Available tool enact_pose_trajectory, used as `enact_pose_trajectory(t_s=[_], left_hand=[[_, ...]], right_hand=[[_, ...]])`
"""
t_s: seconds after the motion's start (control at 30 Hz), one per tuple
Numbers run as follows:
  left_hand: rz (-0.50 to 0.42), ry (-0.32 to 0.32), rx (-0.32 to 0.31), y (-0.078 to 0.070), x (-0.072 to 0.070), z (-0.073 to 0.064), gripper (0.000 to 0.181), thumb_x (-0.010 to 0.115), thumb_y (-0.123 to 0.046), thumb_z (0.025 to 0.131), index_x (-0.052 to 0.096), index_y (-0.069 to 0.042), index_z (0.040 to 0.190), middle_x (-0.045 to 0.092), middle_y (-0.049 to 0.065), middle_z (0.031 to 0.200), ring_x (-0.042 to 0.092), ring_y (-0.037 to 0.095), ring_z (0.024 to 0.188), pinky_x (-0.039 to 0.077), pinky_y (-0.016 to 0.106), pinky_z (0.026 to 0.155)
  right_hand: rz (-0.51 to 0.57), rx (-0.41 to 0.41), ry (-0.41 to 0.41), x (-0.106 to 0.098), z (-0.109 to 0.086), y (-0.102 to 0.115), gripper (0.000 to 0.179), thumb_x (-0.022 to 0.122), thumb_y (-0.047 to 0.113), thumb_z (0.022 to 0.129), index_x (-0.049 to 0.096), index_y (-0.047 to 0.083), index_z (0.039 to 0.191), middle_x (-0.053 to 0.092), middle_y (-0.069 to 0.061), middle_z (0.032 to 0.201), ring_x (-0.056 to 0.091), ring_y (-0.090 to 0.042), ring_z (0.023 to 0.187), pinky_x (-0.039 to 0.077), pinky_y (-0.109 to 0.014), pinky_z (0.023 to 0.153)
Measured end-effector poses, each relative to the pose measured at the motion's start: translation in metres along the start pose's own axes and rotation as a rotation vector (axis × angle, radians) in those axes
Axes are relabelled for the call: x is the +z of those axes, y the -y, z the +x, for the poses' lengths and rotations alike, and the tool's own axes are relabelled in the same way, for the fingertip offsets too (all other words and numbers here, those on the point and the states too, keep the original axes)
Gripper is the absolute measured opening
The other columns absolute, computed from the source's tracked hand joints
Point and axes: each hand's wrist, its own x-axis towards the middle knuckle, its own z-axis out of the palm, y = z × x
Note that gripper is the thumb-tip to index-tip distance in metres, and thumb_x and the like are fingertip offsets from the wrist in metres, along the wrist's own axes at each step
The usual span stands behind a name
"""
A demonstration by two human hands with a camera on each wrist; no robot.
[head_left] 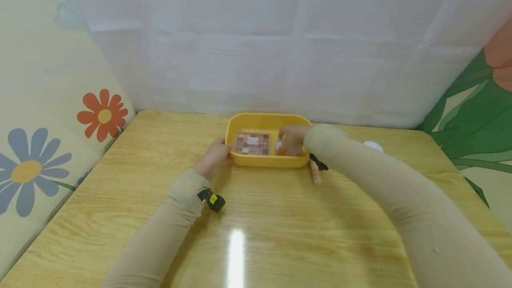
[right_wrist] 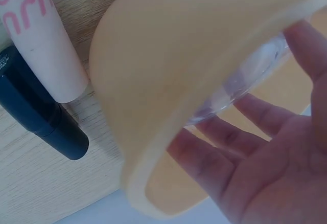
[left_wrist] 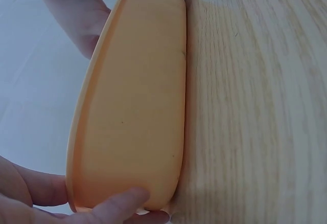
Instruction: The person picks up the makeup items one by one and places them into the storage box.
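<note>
A yellow plastic bin [head_left: 262, 161] stands towards the back of the wooden table. My left hand [head_left: 216, 157] grips its left end, with the thumb on the outer wall in the left wrist view. My right hand [head_left: 294, 137] reaches inside the right part of the bin. Between its fingers and thumb is a round, clear, shiny case [right_wrist: 240, 83], partly hidden by the rim. On the bin's floor at the left lies an eyeshadow palette [head_left: 243, 145] with brown and pink squares and a white label.
Just outside the bin's right end lie a pink tube [right_wrist: 48, 50] with pink lettering and a black cylindrical tube [right_wrist: 38, 106]. Further right, a white round object [head_left: 373, 146] is partly hidden by my right sleeve. A white cloth [head_left: 220, 57] hangs behind the table [head_left: 256, 217].
</note>
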Motion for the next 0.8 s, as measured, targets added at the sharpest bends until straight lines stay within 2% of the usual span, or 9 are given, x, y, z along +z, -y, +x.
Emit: enact_pose_trajectory(t_s=[0.13,0.23,0.47,0.57,0.67,0.8], left_hand=[[-0.005,-0.002,0.002,0.0003,0.0000,0.0007,0.046,0.029,-0.002,0.103,0.025,0.009,0.147,0.043,0.027,0.138,0.048,0.031,0.118,0.042,0.040,0.105],[-0.004,-0.004,0.004,0.0004,-0.0001,0.0007,0.046,0.029,-0.002,0.103,0.025,0.009,0.147,0.044,0.027,0.138,0.048,0.031,0.117,0.042,0.040,0.105],[0.014,-0.004,-0.008,0.0006,-0.0011,0.0006,0.046,0.030,-0.003,0.104,0.026,0.008,0.148,0.044,0.025,0.139,0.048,0.031,0.120,0.042,0.040,0.105],[0.020,-0.004,-0.011,0.0003,-0.0010,0.0006,0.046,0.030,-0.004,0.104,0.025,0.007,0.148,0.043,0.025,0.140,0.048,0.032,0.122,0.042,0.040,0.106],[0.019,-0.007,-0.010,0.0002,-0.0011,0.0011,0.046,0.030,-0.004,0.104,0.025,0.008,0.148,0.043,0.025,0.140,0.047,0.033,0.122,0.042,0.040,0.106],[0.001,-0.007,-0.007,0.0001,-0.0010,0.0018,0.045,0.029,-0.003,0.104,0.024,0.009,0.148,0.042,0.026,0.139,0.047,0.033,0.121,0.042,0.040,0.106]], right_hand=[[-0.017,0.018,0.021,0.0013,0.0041,-0.0012,0.070,0.069,0.034,0.089,0.043,-0.007,0.139,0.050,-0.022,0.134,0.050,-0.033,0.118,0.048,-0.042,0.095],[-0.017,0.037,0.050,0.0019,0.0060,-0.0007,0.069,0.068,0.036,0.090,0.043,-0.007,0.139,0.052,-0.021,0.132,0.051,-0.032,0.116,0.052,-0.041,0.089],[0.009,0.063,0.132,0.0025,0.0001,0.0039,0.068,0.058,0.034,0.096,0.034,-0.008,0.144,0.039,-0.024,0.146,0.041,-0.033,0.128,0.036,-0.047,0.109],[-0.046,0.040,0.132,0.0033,-0.0001,0.0054,0.066,0.056,0.033,0.097,0.036,-0.010,0.142,0.042,-0.025,0.143,0.044,-0.033,0.124,0.036,-0.045,0.109],[-0.096,0.024,0.136,0.0040,0.0014,0.0059,0.065,0.053,0.032,0.099,0.034,-0.012,0.142,0.040,-0.027,0.145,0.040,-0.037,0.130,0.031,-0.046,0.112],[-0.130,0.028,0.153,0.0042,0.0033,0.0061,0.067,0.049,0.031,0.101,0.025,-0.011,0.147,0.027,-0.027,0.153,0.021,-0.040,0.141,0.017,-0.047,0.118]])
